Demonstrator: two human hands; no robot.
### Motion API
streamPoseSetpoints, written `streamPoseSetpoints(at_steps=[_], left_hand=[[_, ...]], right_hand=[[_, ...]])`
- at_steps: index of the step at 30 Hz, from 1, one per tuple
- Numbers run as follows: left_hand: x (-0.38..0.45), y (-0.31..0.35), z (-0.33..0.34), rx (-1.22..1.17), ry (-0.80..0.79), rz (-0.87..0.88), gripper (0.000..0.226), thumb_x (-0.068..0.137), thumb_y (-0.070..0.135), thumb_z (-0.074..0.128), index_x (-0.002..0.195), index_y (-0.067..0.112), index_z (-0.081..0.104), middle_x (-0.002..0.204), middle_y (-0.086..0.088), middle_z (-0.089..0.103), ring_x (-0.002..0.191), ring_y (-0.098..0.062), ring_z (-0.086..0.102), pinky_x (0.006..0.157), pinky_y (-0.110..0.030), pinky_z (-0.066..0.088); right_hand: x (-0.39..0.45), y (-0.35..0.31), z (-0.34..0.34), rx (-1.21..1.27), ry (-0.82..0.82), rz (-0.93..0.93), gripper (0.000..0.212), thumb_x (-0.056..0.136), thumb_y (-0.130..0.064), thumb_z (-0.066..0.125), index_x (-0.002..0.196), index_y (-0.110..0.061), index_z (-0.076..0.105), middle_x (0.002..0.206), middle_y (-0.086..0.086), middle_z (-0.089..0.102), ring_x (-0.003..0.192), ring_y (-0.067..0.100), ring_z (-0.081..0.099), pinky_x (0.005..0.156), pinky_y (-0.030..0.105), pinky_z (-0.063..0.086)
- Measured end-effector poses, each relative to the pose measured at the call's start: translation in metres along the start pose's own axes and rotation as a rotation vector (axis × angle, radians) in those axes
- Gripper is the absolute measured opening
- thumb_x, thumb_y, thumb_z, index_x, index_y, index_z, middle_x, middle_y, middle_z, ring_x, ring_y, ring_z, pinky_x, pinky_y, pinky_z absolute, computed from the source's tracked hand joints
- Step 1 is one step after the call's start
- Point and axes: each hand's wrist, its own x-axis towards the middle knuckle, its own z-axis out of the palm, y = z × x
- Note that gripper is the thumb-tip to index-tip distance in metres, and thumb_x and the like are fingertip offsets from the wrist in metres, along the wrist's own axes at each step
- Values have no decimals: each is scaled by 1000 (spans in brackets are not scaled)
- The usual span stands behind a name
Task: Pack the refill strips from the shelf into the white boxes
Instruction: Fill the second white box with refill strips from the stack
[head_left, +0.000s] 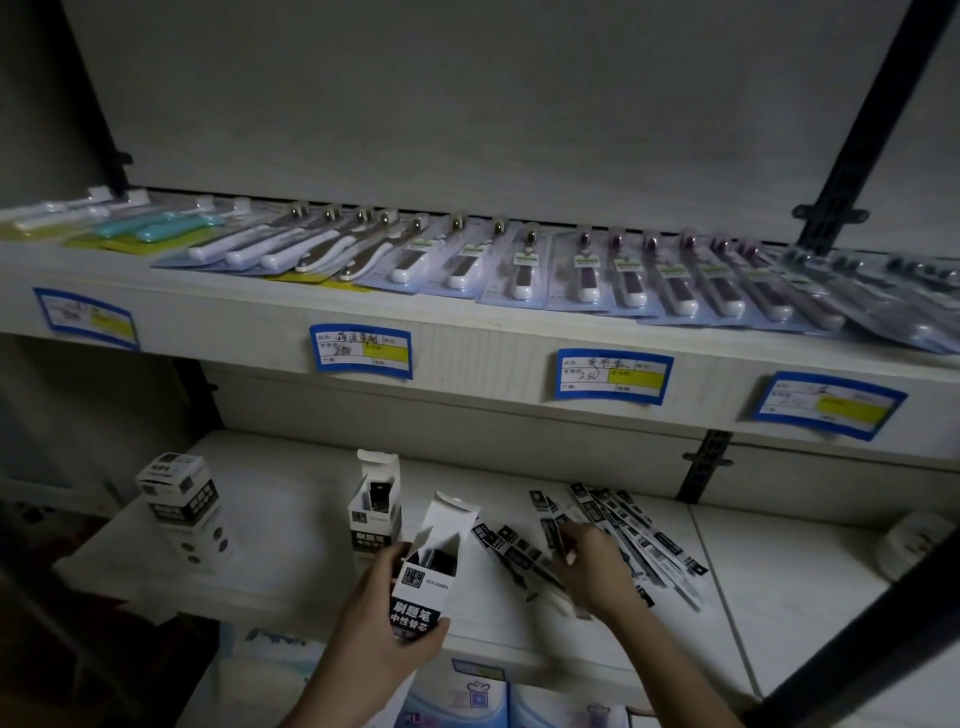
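Holding an open white box (428, 577) at lower centre of the frame, my left hand (374, 623) curls around its base, flap up, dark strips showing inside. My right hand (592, 566), just right of it, pinches refill strips (623, 535) from the loose fan lying on the lower shelf (291, 519). A second open box (375, 506) stands behind; a stack of closed boxes (184, 506) sits at lower left.

2 bare forearms w/ hands in view, no sleeves, no gloves, no watch or rings seen. Left hand (382, 608) and right hand (592, 566): short nails, 1 pale nail on right catches light. Dim lighting, finer detail unclear.
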Motion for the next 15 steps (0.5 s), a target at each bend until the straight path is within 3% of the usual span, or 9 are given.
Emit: streamPoseSetpoints(at_steps=[3,6,10,15], left_hand=[[2,-4,3,16,-22,-18,80,61,29,81,130,30,40,111,9,65,96,-7,66,80,-23,55],[2,-5,7,47,-17,-5,79,61,31,81,128,33,40,111,9,64,94,-7,66,78,-19,53],[3,-1,13,77,-13,26,72,64,20,82,111,51,38,108,10,63,93,-6,65,78,-22,54],[5,6,18,79,-28,33,70,60,32,80,118,43,42,109,12,64,92,-3,65,82,-32,56]], right_hand=[[-22,-30,-30,197,7,-52,12,91,-21,62,80,-17,61,67,-8,62,58,5,58,55,20,45],[-52,-68,-64,415,61,-102,20,93,-30,59,80,-16,64,65,6,69,56,8,65,57,30,54],[-85,-111,-103,571,182,-265,28,94,-32,55,80,-10,64,66,8,65,61,17,66,62,40,55],[-96,-132,-116,490,237,-368,26,95,-27,56,74,-12,62,66,0,64,58,8,66,57,19,51]])
